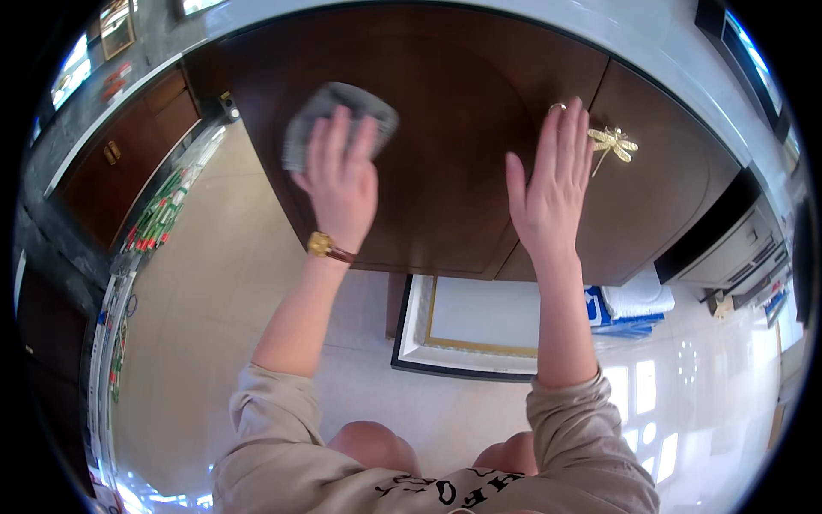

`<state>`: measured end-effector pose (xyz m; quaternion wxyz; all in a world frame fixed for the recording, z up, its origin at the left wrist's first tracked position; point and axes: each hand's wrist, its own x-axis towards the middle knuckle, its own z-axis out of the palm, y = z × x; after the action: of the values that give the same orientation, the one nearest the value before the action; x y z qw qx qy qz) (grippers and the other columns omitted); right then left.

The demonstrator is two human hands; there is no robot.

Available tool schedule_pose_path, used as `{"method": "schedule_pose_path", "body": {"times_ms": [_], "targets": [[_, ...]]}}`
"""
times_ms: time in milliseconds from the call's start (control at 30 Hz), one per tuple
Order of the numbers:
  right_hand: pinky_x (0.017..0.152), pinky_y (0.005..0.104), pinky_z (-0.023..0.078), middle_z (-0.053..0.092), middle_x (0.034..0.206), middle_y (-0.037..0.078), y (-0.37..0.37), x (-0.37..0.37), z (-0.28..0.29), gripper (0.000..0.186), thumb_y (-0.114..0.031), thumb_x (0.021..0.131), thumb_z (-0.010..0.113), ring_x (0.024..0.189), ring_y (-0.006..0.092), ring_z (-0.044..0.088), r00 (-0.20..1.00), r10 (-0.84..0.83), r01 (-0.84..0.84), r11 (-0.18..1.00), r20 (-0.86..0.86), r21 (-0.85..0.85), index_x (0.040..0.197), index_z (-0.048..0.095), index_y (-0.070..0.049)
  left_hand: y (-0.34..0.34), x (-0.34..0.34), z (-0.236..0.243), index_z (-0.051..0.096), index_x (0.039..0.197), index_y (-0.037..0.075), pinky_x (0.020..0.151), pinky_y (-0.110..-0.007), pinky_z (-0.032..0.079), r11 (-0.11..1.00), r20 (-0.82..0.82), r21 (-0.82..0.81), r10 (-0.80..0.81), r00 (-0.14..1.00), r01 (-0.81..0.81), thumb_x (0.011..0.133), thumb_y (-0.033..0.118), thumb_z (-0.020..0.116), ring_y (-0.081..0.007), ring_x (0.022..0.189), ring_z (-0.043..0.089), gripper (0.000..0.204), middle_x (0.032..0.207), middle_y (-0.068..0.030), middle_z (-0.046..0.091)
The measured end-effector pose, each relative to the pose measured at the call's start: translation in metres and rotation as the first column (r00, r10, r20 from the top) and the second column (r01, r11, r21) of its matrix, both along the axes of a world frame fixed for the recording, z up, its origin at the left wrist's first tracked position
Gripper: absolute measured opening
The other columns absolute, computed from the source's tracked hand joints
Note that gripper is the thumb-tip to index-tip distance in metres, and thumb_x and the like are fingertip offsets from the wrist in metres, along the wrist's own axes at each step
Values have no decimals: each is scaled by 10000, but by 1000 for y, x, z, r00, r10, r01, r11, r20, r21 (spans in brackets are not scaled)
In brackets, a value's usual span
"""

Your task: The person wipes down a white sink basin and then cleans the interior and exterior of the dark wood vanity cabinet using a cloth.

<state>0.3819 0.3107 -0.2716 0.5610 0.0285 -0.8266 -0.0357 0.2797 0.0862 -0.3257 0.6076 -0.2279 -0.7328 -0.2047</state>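
Observation:
My left hand (pixel 341 176) lies over a grey cloth (pixel 373 104), its fingers pressing the cloth to the dark brown cabinet door (pixel 437 171). The cloth's edges spread out around the fingertips. Further right, my right hand (pixel 556 180) rests flat with fingers stretched and thumb apart, and holds nothing. It is beside a gold dragonfly-shaped handle (pixel 613 144) on the neighbouring door. Part of another gold piece shows behind its fingertips. On my left wrist is a gold watch (pixel 321 244) with a brown strap.
Beneath the cabinet a framed white panel (pixel 484 313) lies on the pale tiled floor (pixel 214 325). Blue and white packages (pixel 634 304) sit beside it. Long green and red wrapped items (pixel 158 210) line the left wall near another brown cabinet (pixel 120 158). Grey drawers (pixel 741 244) stand at right.

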Motion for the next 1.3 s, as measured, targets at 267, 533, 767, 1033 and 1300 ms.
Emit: {"method": "schedule_pose_path", "body": {"times_ms": [267, 533, 767, 1033, 1300], "targets": [[1143, 486, 207, 236, 1529, 201, 7, -17, -8, 665, -233, 909, 545, 1420, 356, 229, 999, 24, -24, 1000, -45, -6, 1444, 271, 52, 55, -4, 42, 504, 1350, 220, 968, -507, 368, 971, -144, -23, -239, 960, 239, 795, 136, 661, -334, 1300, 416, 583, 1421, -99, 432], [1142, 471, 225, 282, 1525, 127, 17, -12, -7, 645, 28, 815, 462, 1415, 298, 267, 999, -33, 34, 998, -25, 44, 1443, 320, 4, 87, 30, -64, 420, 1401, 229, 1072, -460, 341, 685, 119, -697, -185, 976, 215, 884, 203, 489, -230, 1349, 370, 522, 1455, -36, 391], [1145, 474, 231, 271, 1523, 134, 14, -10, -4, 668, 42, 803, 480, 1415, 308, 256, 1000, 19, -19, 998, -1, 55, 1444, 298, 6, 24, 2, -17, 524, 1326, 257, 938, -504, 432, 839, -64, -542, -90, 994, 41, 863, 148, 509, -258, 1266, 487, 476, 1390, -45, 484], [1121, 474, 255, 362, 1491, 63, 18, -16, -9, 655, 46, 769, 483, 1391, 232, 333, 993, -44, 48, 999, -113, 27, 1414, 398, -30, 92, 16, 56, 474, 1368, 140, 1003, -521, 344, 971, -127, -209, -142, 982, 114, 808, 169, 605, -321, 1305, 404, 576, 1389, -130, 445], [1153, 475, 187, 361, 1487, 8, 15, -1, 2, 668, 98, 808, 443, 1391, 174, 326, 998, -61, 62, 996, -20, 65, 1439, 384, -114, 27, 12, -134, 415, 1412, 251, 1104, -424, 326, 309, 158, -930, -149, 976, 198, 880, 163, 502, -192, 1344, 385, 546, 1441, -14, 416]]}}
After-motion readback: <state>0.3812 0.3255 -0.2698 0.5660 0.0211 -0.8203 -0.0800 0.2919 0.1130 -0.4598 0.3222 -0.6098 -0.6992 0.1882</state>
